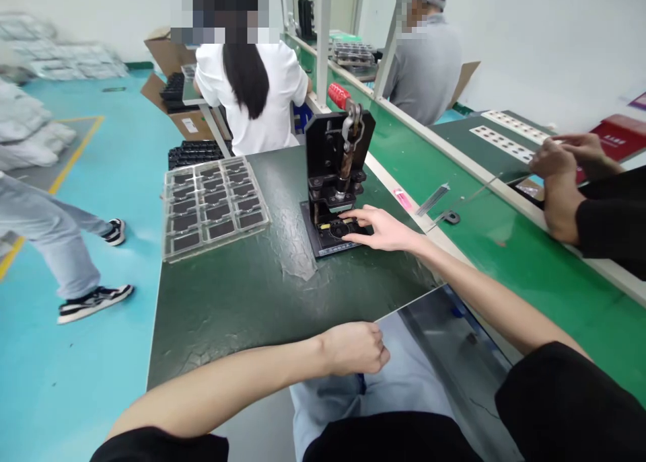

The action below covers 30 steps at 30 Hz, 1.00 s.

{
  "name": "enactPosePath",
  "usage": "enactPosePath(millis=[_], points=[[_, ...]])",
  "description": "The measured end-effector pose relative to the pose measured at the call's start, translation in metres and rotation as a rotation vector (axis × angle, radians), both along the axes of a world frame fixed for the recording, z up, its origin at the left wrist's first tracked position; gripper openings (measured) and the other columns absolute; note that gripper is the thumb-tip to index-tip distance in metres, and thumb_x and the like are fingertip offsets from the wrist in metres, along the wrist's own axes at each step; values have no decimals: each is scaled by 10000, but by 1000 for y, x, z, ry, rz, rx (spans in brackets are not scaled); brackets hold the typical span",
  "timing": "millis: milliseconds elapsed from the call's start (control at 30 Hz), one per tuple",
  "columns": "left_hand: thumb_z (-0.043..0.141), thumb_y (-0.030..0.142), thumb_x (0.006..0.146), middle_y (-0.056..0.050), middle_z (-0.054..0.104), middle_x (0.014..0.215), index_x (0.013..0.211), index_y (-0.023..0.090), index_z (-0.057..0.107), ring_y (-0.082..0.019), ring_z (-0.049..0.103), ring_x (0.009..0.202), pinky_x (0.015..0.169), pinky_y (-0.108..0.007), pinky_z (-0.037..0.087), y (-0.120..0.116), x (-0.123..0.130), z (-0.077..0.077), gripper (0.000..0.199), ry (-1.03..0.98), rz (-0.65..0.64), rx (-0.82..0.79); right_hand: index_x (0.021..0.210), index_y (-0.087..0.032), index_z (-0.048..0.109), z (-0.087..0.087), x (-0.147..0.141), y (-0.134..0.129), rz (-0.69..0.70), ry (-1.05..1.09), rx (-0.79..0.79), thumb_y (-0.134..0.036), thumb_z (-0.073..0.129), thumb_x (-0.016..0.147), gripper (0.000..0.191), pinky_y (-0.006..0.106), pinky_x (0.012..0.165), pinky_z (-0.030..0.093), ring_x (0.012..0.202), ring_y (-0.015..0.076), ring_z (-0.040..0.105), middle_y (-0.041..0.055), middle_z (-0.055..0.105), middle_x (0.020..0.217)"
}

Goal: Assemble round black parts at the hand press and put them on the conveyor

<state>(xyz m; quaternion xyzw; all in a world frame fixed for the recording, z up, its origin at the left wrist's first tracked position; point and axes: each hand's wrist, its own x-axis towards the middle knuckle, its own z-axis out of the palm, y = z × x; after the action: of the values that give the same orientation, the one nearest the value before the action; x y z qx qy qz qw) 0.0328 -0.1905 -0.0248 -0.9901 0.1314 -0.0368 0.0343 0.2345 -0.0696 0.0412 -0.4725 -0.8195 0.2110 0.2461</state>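
Observation:
A black toggle press [339, 159] with a red handle stands on the dark green table [227, 294]. At its base my right hand [376, 230] reaches in from the right, thumb and forefinger apart on a small dark part [339, 230] in the fixture; whether it grips the part is unclear. My left hand [356, 348] is closed at the near table edge above my lap, and what it may hold is hidden. Left of the press lies a clear tray [217, 206] with dark flat pieces in its compartments.
A green conveyor [509, 237] runs along the right, with thin strips [433, 200] and a black ring-like part [451, 217] near it. Another person's hands [565, 156] work beyond it. Two people sit ahead; someone's legs [55, 233] show at left.

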Motion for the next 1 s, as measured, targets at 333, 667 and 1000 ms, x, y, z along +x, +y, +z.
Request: enactPosePath(millis=[333, 667, 1000], points=[[684, 116, 867, -47, 663, 653, 862, 140, 663, -174, 570, 620, 722, -325, 424, 1, -1, -2, 32, -26, 1, 17, 876, -215, 694, 105, 12, 10, -502, 303, 565, -597, 570, 1002, 421, 314, 606, 384, 582, 128, 392, -21, 505, 628], [677, 103, 872, -39, 666, 655, 835, 141, 655, -173, 593, 636, 722, -315, 435, 6, 1, -4, 58, -22, -21, -7, 592, -172, 486, 195, -28, 87, -189, 138, -46, -625, 652, 926, 587, 223, 550, 287, 512, 22, 242, -111, 315, 528], [655, 93, 882, -46, 659, 656, 856, 141, 656, -183, 606, 669, 724, -313, 434, 6, 2, -6, 56, 12, -14, -1, 1114, -223, 612, 98, -47, -10, -254, 303, 774, -485, 499, 1054, 291, 478, 941, 509, 952, 234, 574, 85, 642, 1062]])
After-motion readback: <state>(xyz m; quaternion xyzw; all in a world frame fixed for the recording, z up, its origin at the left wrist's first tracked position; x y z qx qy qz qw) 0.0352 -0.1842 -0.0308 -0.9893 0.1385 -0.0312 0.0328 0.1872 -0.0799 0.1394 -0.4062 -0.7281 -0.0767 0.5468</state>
